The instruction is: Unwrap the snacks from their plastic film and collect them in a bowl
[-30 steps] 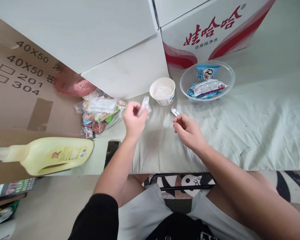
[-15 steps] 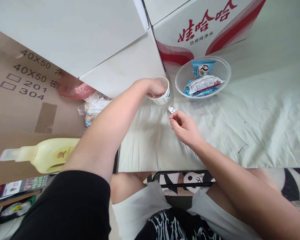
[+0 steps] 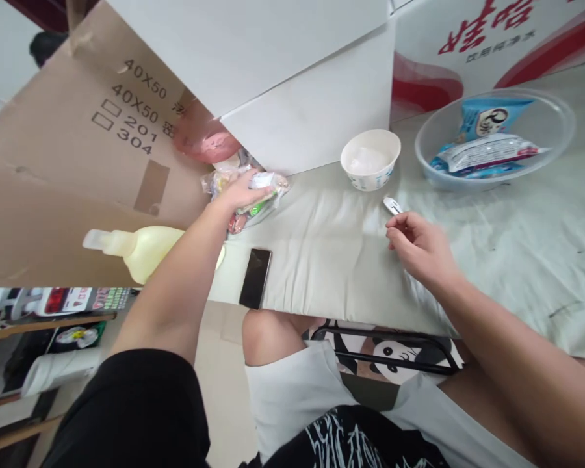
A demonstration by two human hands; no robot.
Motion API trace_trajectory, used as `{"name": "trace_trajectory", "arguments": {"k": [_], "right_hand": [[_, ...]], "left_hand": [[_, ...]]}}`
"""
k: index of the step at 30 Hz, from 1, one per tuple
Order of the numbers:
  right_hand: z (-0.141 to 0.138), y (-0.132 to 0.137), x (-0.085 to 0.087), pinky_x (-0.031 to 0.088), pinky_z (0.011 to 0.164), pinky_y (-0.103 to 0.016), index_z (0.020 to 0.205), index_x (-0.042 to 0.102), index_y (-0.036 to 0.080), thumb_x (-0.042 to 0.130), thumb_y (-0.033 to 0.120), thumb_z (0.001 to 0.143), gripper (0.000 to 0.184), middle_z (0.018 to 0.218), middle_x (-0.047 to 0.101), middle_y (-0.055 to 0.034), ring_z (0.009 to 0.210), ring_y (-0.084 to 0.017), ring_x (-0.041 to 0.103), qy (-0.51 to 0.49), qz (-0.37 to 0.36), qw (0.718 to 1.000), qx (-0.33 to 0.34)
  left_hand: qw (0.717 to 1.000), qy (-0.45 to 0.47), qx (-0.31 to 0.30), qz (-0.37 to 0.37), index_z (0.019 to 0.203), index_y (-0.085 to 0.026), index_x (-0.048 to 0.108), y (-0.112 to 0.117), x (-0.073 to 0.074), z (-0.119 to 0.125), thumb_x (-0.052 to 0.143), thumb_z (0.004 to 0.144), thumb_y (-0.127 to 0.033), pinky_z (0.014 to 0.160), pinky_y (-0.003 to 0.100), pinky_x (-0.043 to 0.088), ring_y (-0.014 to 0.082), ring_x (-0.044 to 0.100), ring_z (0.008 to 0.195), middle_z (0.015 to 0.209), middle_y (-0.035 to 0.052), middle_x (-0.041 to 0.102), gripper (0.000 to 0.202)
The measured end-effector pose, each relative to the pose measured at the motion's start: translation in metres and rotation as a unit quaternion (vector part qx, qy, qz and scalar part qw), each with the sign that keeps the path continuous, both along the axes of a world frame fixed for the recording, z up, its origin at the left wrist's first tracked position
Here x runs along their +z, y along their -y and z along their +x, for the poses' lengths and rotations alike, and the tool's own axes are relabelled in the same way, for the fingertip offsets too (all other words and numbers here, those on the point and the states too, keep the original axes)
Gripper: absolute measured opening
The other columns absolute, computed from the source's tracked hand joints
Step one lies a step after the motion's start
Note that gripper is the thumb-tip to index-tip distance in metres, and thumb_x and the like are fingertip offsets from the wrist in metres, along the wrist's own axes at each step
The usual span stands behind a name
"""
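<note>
At the left, my left hand (image 3: 242, 194) rests on a pile of clear plastic bags (image 3: 266, 207) of colourful packets, with thumb and fingers apart. Its fingertips are partly lost among the wrapping. My right hand (image 3: 419, 246) is closed over the cloth, pinching a small flat white tool with a dark slot (image 3: 392, 206); its lower end is hidden in the fingers. Just beyond the tool stands a white paper bowl (image 3: 370, 170) with a blue pattern, upright and touched by neither hand.
A clear plastic basin (image 3: 426, 170) with several snack packets (image 3: 492, 153) stands right of the bowl. White cartons (image 3: 316, 114) rise behind. Near the front edge lies a phone (image 3: 256, 278). A yellow bottle (image 3: 151, 250) lies beside the brown cardboard (image 3: 102, 195), near a pink bowl (image 3: 207, 140).
My left hand has come out of the paper bowl and moved left onto the bagged packets. The view has swung left, uncovering the phone. My right hand still pinches the white tool.
</note>
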State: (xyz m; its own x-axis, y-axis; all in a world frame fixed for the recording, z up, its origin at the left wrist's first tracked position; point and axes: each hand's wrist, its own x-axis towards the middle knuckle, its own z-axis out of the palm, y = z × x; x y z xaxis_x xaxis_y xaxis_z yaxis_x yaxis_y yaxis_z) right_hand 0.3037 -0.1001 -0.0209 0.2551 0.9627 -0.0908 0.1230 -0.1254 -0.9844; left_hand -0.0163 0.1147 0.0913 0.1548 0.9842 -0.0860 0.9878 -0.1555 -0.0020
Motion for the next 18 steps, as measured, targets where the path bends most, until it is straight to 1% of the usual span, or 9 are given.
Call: {"name": "trace_trajectory", "arguments": {"k": [2, 4, 7, 9, 11, 13, 15, 16, 18], "right_hand": [[-0.007, -0.001, -0.002, 0.037, 0.051, -0.030, 0.081, 0.059, 0.024, 0.060, 0.031, 0.079, 0.007, 0.062, 0.057, 0.0018, 0.054, -0.015, 0.052, 0.007, 0.000, 1.000, 0.006], [-0.012, -0.002, -0.004, 0.038, 0.052, -0.030, 0.081, 0.060, 0.024, 0.060, 0.031, 0.079, 0.007, 0.062, 0.057, 0.0015, 0.055, -0.016, 0.054, 0.019, -0.001, 1.000, 0.014], [-0.013, -0.001, -0.005, 0.039, 0.053, -0.032, 0.081, 0.061, 0.025, 0.061, 0.031, 0.079, 0.007, 0.061, 0.056, 0.0017, 0.056, -0.017, 0.055, 0.040, -0.008, 0.999, 0.025], [-0.010, 0.000, -0.005, 0.039, 0.054, -0.032, 0.081, 0.061, 0.025, 0.061, 0.031, 0.080, 0.007, 0.060, 0.056, 0.0020, 0.055, -0.017, 0.055, 0.047, -0.016, 0.998, 0.028], [-0.005, 0.001, -0.005, 0.039, 0.054, -0.032, 0.081, 0.060, 0.024, 0.060, 0.031, 0.080, 0.007, 0.059, 0.055, 0.0024, 0.055, -0.017, 0.054, 0.046, -0.021, 0.998, 0.027], [-0.002, 0.002, -0.006, 0.039, 0.054, -0.032, 0.081, 0.059, 0.024, 0.061, 0.032, 0.081, 0.008, 0.059, 0.055, 0.0026, 0.055, -0.016, 0.054, 0.041, -0.018, 0.999, 0.025], [-0.001, 0.002, -0.007, 0.042, 0.056, -0.032, 0.083, 0.059, 0.024, 0.063, 0.034, 0.081, 0.011, 0.062, 0.057, 0.0019, 0.058, -0.017, 0.056, 0.025, -0.008, 0.999, 0.028], [-0.002, 0.002, -0.007, 0.045, 0.059, -0.032, 0.086, 0.060, 0.024, 0.063, 0.036, 0.082, 0.013, 0.068, 0.061, 0.0004, 0.062, -0.018, 0.060, 0.006, 0.000, 0.999, 0.034], [-0.005, 0.002, -0.006, 0.052, 0.069, -0.035, 0.096, 0.061, 0.024, 0.065, 0.041, 0.082, 0.022, 0.090, 0.069, -0.0042, 0.080, -0.021, 0.068, -0.055, 0.025, 0.996, 0.069]], "left_hand": [[0.999, 0.016, 0.016, -0.031, 0.144, -0.026, 0.052, 0.011, -0.007, -0.004, 0.076, 0.069, -0.060, 0.111, 0.056, 0.040, 0.0425, 0.048, 0.135, 0.148, 0.0156, 0.047, 0.086], [0.999, 0.023, 0.025, -0.024, 0.143, -0.026, 0.054, 0.020, -0.009, 0.000, 0.084, 0.061, -0.052, 0.110, 0.058, 0.040, 0.0437, 0.048, 0.132, 0.149, 0.0150, 0.043, 0.090], [0.999, 0.039, 0.023, -0.006, 0.135, -0.024, 0.060, 0.029, -0.007, 0.005, 0.084, 0.061, -0.039, 0.111, 0.058, 0.039, 0.0440, 0.045, 0.133, 0.148, 0.0153, 0.041, 0.079], [0.998, 0.061, 0.018, 0.018, 0.130, -0.023, 0.063, 0.034, -0.004, 0.004, 0.082, 0.061, -0.037, 0.114, 0.058, 0.035, 0.0451, 0.038, 0.140, 0.149, 0.0148, 0.039, 0.072], [0.995, 0.088, 0.014, 0.048, 0.126, -0.024, 0.065, 0.041, -0.002, 0.003, 0.084, 0.060, -0.037, 0.117, 0.059, 0.031, 0.0470, 0.031, 0.144, 0.151, 0.0138, 0.039, 0.070], [0.989, 0.123, 0.004, 0.077, 0.122, -0.025, 0.066, 0.055, -0.002, 0.008, 0.086, 0.057, -0.037, 0.119, 0.060, 0.028, 0.0472, 0.030, 0.145, 0.151, 0.0123, 0.040, 0.069], [0.981, 0.162, -0.032, 0.103, 0.121, -0.024, 0.067, 0.078, -0.006, 0.023, 0.089, 0.057, -0.036, 0.122, 0.058, 0.024, 0.0456, 0.029, 0.147, 0.151, 0.0110, 0.041, 0.068], [0.974, 0.177, -0.067, 0.123, 0.122, -0.024, 0.067, 0.092, -0.011, 0.036, 0.089, 0.059, -0.035, 0.123, 0.058, 0.023, 0.0451, 0.028, 0.148, 0.153, 0.0113, 0.040, 0.068], [0.962, 0.204, -0.133, 0.125, 0.122, -0.024, 0.066, 0.123, -0.028, 0.066, 0.089, 0.059, -0.034, 0.124, 0.058, 0.025, 0.0453, 0.029, 0.149, 0.156, 0.0129, 0.036, 0.068]]}}
